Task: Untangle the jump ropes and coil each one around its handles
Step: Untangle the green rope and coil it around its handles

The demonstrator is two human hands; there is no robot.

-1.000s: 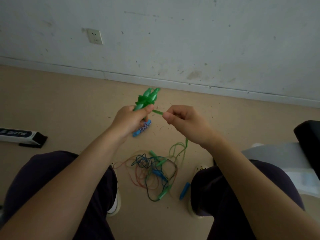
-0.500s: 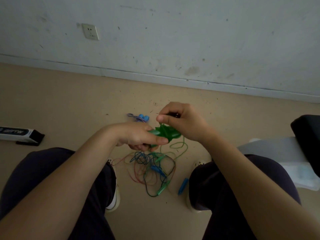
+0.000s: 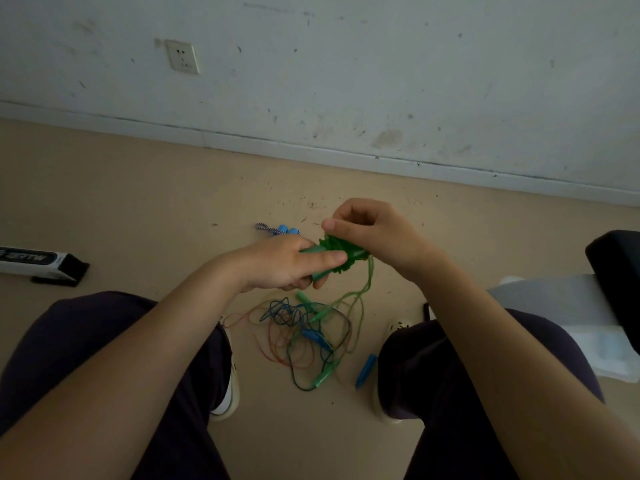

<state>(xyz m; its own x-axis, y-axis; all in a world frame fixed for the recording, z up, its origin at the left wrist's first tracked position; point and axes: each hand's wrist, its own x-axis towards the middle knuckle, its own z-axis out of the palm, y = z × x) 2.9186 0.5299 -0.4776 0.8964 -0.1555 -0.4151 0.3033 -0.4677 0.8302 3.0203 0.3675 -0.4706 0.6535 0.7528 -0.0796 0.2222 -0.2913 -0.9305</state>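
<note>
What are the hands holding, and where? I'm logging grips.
The left hand grips the green plastic jump-rope handles by their shafts; the right hand pinches the green cord at the coil.

Left hand (image 3: 287, 261) in a closed grip, forefinger extended, right hand (image 3: 374, 233) pinching, both forearms reaching forward

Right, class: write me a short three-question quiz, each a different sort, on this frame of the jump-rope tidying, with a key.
1. True or false: the left hand grips the green handles.
2. Multiple choice: the lone blue handle on the floor lies (a) by the wall socket, (b) beside the right shoe, (c) on the black-and-white box.
3. Fill in: the right hand pinches the green ____.

Key: 1 true; 2 b; 3 rope.
</note>
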